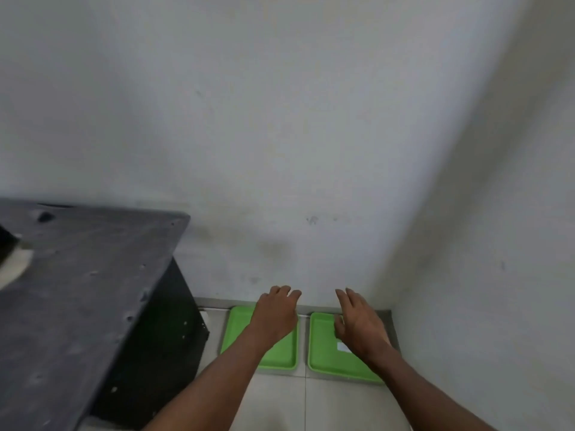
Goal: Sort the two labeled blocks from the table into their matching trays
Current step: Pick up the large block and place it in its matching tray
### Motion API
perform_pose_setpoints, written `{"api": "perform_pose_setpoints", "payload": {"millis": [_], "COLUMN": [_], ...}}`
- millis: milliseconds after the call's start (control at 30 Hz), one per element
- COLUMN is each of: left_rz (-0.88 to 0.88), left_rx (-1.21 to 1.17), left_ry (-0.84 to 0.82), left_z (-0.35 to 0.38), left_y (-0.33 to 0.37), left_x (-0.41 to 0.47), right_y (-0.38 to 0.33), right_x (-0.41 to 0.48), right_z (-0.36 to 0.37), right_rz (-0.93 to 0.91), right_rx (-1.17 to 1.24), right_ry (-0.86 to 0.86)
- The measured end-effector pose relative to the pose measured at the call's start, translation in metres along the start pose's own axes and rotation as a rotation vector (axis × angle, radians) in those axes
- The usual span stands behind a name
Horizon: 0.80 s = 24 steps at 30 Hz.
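Two green trays lie side by side on the tiled floor against the wall: the left tray (234,334) and the right tray (323,359). A white label (342,346) shows in the right tray, partly hidden by my wrist. My left hand (275,312) hovers over the left tray, palm down, fingers loosely spread and holding nothing. My right hand (357,321) hovers over the right tray, fingers apart and also holding nothing. No labeled block is visible in this view.
A dark grey table (77,290) with a black side panel stands at the left, its corner near the left tray. A pale object (14,265) sits at its far left edge. White walls meet in a corner behind the trays. Light floor tiles (280,405) lie in front.
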<state>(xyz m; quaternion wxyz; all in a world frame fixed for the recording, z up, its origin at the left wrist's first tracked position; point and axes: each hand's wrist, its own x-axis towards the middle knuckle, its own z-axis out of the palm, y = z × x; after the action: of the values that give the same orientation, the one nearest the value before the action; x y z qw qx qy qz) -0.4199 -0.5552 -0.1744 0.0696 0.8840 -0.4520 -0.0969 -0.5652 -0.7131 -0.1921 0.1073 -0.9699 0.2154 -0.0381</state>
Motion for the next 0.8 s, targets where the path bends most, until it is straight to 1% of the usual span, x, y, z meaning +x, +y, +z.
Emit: {"api": "perform_pose_setpoints", "payload": {"millis": [67, 167, 300, 400, 500, 667, 800], "left_rz": [-0.014, -0.013, -0.06, -0.098, -0.143, -0.249, -0.319], "left_rx": [-0.007, 0.025, 0.04, 0.051, 0.031, -0.036, -0.048], "left_ry": [0.009, 0.018, 0.045, 0.06, 0.06, 0.069, 0.056], "left_z": [-0.053, -0.117, -0.173, -0.194, -0.203, -0.215, -0.223], "left_y": [0.008, 0.006, -0.024, -0.065, -0.118, -0.226, -0.314], "left_x": [-0.022, -0.053, -0.089, -0.115, -0.147, -0.207, -0.253], "right_y": [-0.028, -0.07, -0.131, -0.184, -0.245, -0.363, -0.461], "right_x": [-0.006, -0.01, -0.001, 0.004, 0.007, 0.008, 0.01], "right_z": [-0.051, -0.107, -0.145, -0.146, -0.131, -0.092, -0.07], "right_rz": [-0.022, -0.067, -0.118, -0.154, -0.169, -0.183, -0.235], "right_rx": [0.002, 0.013, 0.019, 0.022, 0.021, 0.032, 0.05], "right_ry": [0.004, 0.006, 0.036, 0.043, 0.021, -0.031, -0.067]}}
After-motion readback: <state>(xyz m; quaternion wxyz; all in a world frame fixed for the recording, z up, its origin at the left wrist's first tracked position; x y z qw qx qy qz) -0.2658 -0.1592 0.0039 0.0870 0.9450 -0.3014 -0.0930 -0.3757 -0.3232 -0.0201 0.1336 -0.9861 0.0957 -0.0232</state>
